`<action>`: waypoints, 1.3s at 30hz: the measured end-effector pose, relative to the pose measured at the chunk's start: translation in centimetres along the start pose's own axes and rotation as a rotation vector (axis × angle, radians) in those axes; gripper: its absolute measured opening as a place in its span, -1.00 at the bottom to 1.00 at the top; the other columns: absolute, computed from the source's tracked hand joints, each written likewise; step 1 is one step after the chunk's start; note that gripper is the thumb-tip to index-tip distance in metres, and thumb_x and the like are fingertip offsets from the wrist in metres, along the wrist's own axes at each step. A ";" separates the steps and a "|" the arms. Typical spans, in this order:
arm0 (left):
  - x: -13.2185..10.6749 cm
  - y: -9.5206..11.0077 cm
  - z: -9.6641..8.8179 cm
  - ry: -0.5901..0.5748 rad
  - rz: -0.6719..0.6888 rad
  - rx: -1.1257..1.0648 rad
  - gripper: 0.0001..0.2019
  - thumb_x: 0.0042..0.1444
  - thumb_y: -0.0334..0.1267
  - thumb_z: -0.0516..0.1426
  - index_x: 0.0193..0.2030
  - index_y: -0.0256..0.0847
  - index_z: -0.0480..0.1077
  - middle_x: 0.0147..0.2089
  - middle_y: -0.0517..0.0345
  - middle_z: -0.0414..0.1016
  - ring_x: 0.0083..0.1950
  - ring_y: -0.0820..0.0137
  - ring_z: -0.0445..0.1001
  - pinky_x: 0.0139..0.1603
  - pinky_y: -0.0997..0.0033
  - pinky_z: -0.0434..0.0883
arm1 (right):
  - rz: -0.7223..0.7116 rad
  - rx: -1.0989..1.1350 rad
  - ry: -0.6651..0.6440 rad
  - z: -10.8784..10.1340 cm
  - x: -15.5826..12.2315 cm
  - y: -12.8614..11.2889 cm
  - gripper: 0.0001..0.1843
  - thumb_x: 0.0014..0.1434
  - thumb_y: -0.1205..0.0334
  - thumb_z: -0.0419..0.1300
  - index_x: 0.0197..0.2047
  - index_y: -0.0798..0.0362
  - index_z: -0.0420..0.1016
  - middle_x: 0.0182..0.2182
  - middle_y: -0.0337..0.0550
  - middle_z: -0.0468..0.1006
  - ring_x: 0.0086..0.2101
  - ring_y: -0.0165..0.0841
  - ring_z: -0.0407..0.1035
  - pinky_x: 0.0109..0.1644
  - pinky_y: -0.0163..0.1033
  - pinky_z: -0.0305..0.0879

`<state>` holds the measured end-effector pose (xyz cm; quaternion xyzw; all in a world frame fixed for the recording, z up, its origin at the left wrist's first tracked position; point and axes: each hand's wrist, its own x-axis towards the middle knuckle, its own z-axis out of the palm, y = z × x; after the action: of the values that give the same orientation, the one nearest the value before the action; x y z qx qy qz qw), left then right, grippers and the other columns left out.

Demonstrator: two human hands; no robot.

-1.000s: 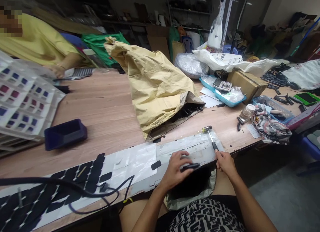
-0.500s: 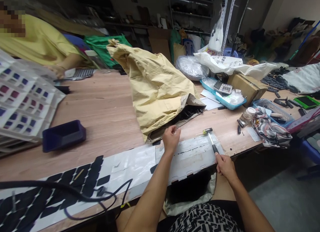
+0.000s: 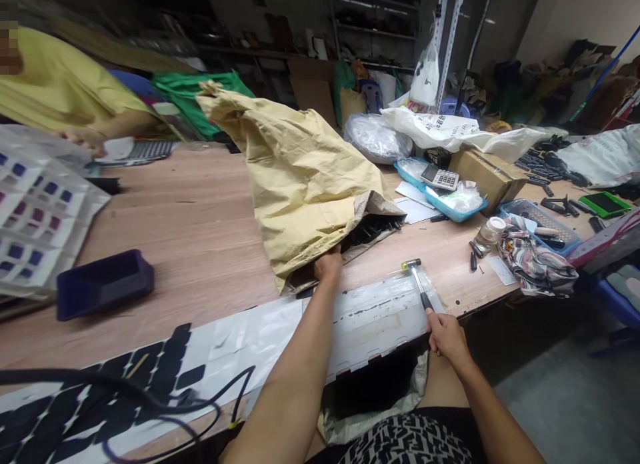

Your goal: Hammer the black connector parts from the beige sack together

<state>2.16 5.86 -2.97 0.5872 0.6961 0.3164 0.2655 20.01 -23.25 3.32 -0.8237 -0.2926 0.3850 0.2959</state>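
My left hand [image 3: 329, 264] reaches into the mouth of a tan paper sack [image 3: 305, 177] that lies on its side; the sack's edge hides the fingers. Dark narrow pieces [image 3: 373, 229] show inside the opening. My right hand [image 3: 447, 335] is closed around the black handle of a small hammer [image 3: 419, 284]. The hammer's yellow and black head rests at the far edge of a white plastic-covered board [image 3: 380, 317] at the table's front. Below the board, an open bag [image 3: 373, 421] with a dark inside hangs near my lap.
Left on the table [image 3: 200, 211] are a dark blue tray [image 3: 105, 284], black flat pieces [image 3: 150, 364] on white sheeting and a black cable [image 3: 135, 391]. Rightward lie a blue basket [image 3: 465, 214], a jar [image 3: 490, 232] and a bundled cloth [image 3: 537, 264]. A person in yellow [image 3: 65, 84] sits across.
My left hand has moved forward from above the board into the sack's mouth. The right hand still holds the hammer, and the whole view has shifted slightly.
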 end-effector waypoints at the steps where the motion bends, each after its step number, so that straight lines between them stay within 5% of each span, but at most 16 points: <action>1: -0.6 -0.2 -0.3 0.000 -0.005 0.002 -0.65 0.20 -0.10 0.07 -0.09 -0.27 0.56 -0.09 -0.28 0.61 0.08 -0.09 0.51 0.06 -0.01 0.40 | 0.001 -0.004 -0.001 0.0 0.0 0.0 -0.51 0.34 -0.04 -0.03 -0.56 0.01 0.31 -0.83 -0.31 0.30 -0.77 -0.45 0.20 -0.63 -0.40 0.12; 5: -4.0 -1.7 -2.0 -0.008 0.057 -0.013 -0.72 0.17 -0.12 0.10 -0.11 -0.20 0.53 -0.11 -0.09 0.62 0.00 0.09 0.53 0.06 0.19 0.40 | 0.006 -0.011 -0.003 -0.2 -0.2 -0.1 -0.50 0.34 -0.05 -0.02 -0.56 0.01 0.31 -0.82 -0.30 0.31 -0.77 -0.45 0.21 -0.63 -0.39 0.13; 9: -8.0 -3.9 -3.2 -0.177 0.234 -0.059 -0.78 0.12 -0.12 0.13 -0.18 -0.14 0.49 -0.22 0.09 0.57 -0.22 0.24 0.50 -0.11 0.28 0.39 | -0.017 -0.005 0.001 -0.2 -0.2 -0.1 -0.50 0.32 -0.07 -0.01 -0.57 0.00 0.31 -0.82 -0.31 0.32 -0.76 -0.43 0.23 -0.61 -0.37 0.14; 14: -10.9 -4.9 -3.1 -0.254 0.436 -0.034 -0.81 0.07 -0.16 0.19 -0.19 -0.13 0.50 -0.22 0.10 0.51 -0.12 0.24 0.45 -0.06 0.27 0.35 | -0.054 -0.064 0.014 -0.1 -0.4 0.3 -0.51 0.32 -0.09 -0.01 -0.54 0.00 0.35 -0.79 -0.31 0.37 -0.73 -0.41 0.28 -0.56 -0.36 0.18; 22: -10.6 -4.3 -2.5 -0.237 0.418 0.041 -0.78 0.09 -0.11 0.23 -0.15 -0.06 0.57 -0.23 0.13 0.49 -0.08 0.22 0.44 -0.05 0.27 0.33 | -0.399 -0.546 0.227 1.0 -1.0 2.3 -0.57 0.32 -0.06 0.08 -0.47 0.02 0.45 -0.53 -0.08 0.58 -0.44 -0.28 0.48 -0.41 -0.31 0.01; 39: -10.3 -4.8 -2.2 -0.251 0.369 -0.026 -0.78 0.05 -0.12 0.27 -0.16 -0.05 0.61 -0.25 0.16 0.49 -0.10 0.28 0.44 -0.09 0.32 0.33 | -0.445 -0.720 0.216 3.0 -0.4 0.5 -0.61 0.37 -0.03 0.08 -0.31 0.05 0.55 -0.45 -0.01 0.63 -0.41 -0.27 0.50 -0.41 -0.32 -0.03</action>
<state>-0.87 -5.09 -5.18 0.7361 0.5341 0.2929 0.2952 17.50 -23.06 1.52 -0.8267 -0.5461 0.0970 0.0946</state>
